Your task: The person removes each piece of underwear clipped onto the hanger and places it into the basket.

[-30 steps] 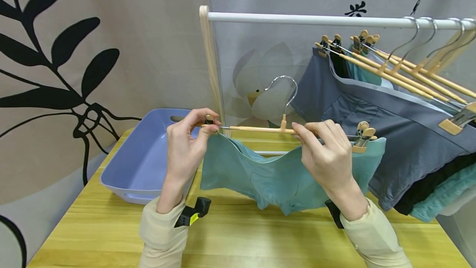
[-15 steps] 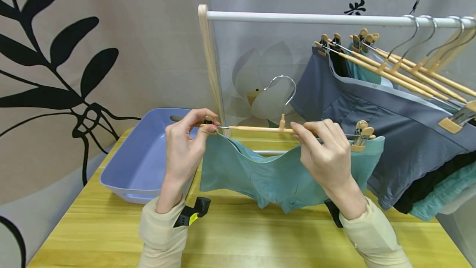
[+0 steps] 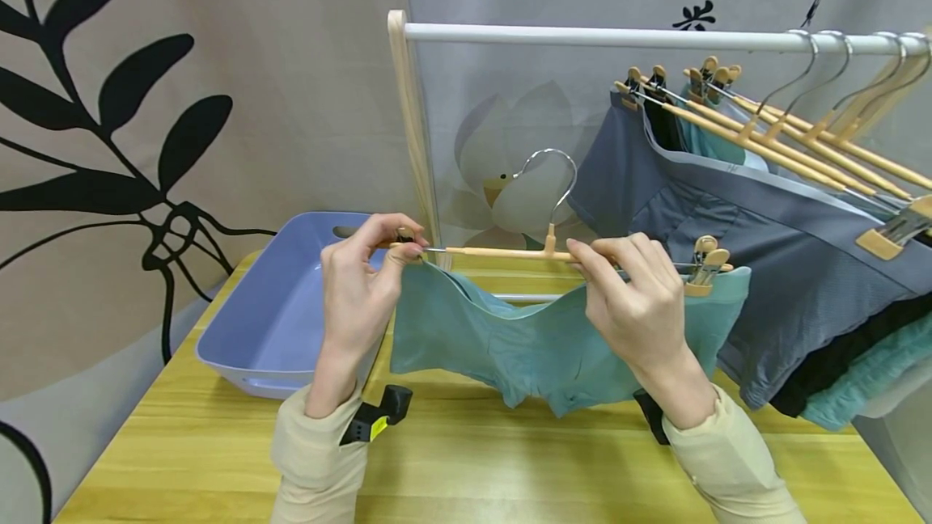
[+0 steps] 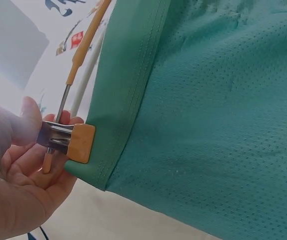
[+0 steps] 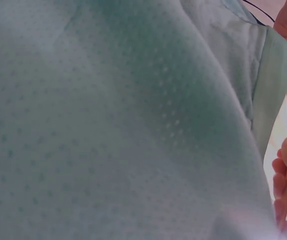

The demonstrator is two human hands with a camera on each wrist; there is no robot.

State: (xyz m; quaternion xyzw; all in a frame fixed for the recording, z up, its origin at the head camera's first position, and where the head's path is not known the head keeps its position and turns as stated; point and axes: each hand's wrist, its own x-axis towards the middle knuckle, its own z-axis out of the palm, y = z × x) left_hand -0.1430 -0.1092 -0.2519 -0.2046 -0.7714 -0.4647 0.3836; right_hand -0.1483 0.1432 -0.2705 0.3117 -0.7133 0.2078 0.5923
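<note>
Teal boxer briefs [image 3: 466,346] hang by the waistband from a clip hanger [image 3: 495,252] with a metal hook. At the hanger's left end, my left hand [image 3: 357,289] pinches the clip between thumb and fingers. In the left wrist view that clip [image 4: 81,143] bites the corner of the waistband. My right hand [image 3: 639,297] grips the hanger bar just right of the hook's base. The right clip [image 3: 702,269] sits on the waistband beyond it. Cloth fills most of the right wrist view, with the right fingers [image 5: 279,185] curled round the bar at its edge.
A blue-purple basin [image 3: 269,322] stands on the wooden table [image 3: 466,475] at the left. Behind the hands rises a rack with a white rail [image 3: 582,35]. On its right side hang several clip hangers with clothes, foremost a grey-blue garment [image 3: 692,225].
Both hands and the hanger with the boxer briefs shift very slightly left. Both grips look the same.
</note>
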